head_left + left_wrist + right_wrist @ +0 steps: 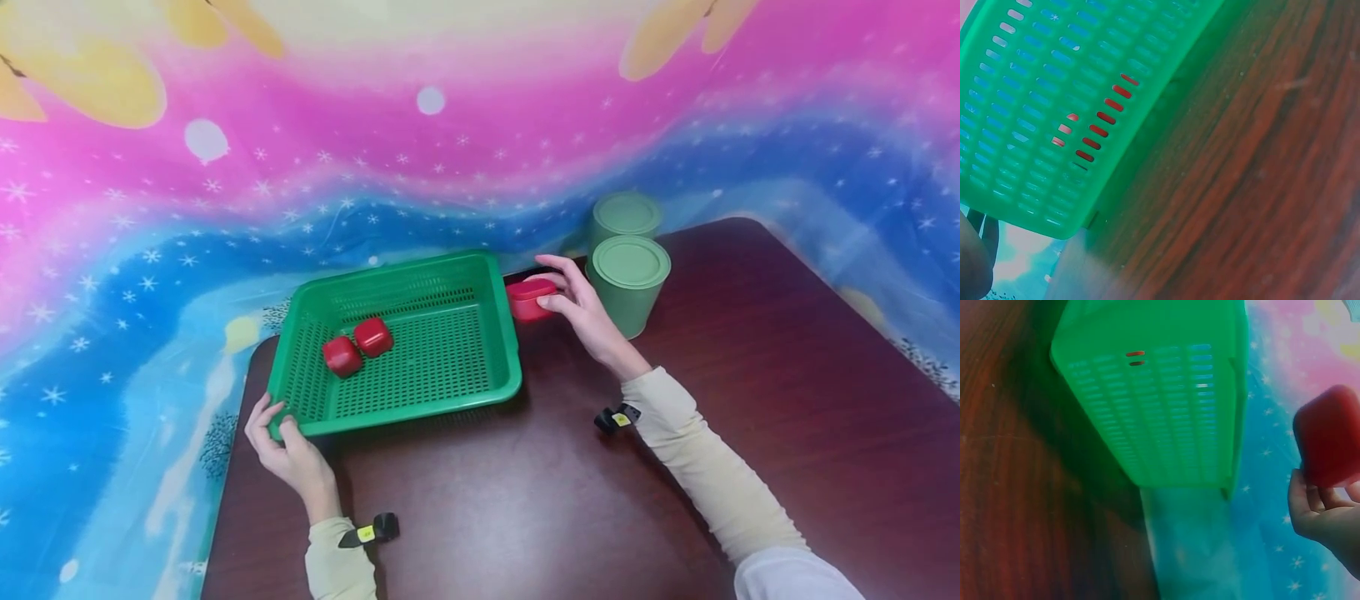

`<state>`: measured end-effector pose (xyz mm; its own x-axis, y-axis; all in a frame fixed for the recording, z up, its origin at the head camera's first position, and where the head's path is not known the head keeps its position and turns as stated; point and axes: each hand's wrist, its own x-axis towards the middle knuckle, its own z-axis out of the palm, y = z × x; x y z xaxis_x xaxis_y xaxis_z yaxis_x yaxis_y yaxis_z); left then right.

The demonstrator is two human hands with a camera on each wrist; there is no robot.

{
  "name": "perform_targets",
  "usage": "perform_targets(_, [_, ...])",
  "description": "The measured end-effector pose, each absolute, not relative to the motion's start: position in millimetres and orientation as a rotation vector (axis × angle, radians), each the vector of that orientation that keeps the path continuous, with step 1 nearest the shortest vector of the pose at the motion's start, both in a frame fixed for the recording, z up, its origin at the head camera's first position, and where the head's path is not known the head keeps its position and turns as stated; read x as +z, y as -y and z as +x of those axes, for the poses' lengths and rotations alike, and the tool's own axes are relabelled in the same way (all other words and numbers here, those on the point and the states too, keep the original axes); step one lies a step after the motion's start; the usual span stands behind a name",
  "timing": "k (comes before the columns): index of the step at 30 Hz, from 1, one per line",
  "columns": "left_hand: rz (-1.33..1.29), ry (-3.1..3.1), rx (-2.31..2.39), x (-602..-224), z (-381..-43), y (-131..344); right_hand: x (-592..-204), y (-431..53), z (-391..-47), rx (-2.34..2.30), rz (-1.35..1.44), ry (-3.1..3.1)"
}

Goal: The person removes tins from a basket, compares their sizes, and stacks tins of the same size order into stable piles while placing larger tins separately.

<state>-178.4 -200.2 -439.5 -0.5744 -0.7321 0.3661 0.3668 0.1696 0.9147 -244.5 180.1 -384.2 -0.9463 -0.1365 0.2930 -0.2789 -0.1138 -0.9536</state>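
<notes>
My left hand (294, 460) grips the front left corner of a green plastic basket (420, 410), thumb over the rim. Two small red boxes with rounded corners (373, 337) lie side by side on the basket's floor, towards its left. Just beyond the basket's right wall, my right hand (588, 321) holds another red rounded box (529, 302) between thumb and fingers. The right wrist view shows this red box (1330, 437) raised beside the basket's slotted side (1154, 412). In the left wrist view the basket's wall (1054, 206) fills the upper left, with red showing through several slots.
Two pale green lidded cans (632, 279) stand one behind the other, right behind my right hand. The dark brown wooden table (487, 517) extends in front and to the right. A colourful printed cloth (480, 150) hangs along the table's back and left edges.
</notes>
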Motion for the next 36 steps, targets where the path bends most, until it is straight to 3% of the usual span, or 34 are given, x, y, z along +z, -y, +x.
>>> perform_targets(15, [0.354,1.54,-1.588,-440.0,-180.6,199.0,-420.3,-183.9,-250.0,2.221,0.348,1.897])
perform_targets(27, [0.388,1.546,-1.55,-440.6,-181.2,202.7,-438.4,-194.9,-265.5,1.876,0.189,2.476])
perform_targets(36, [0.37,1.559,-1.573,-441.8,-179.6,199.9,-454.8,-205.7,-267.9,1.707,0.31,2.708])
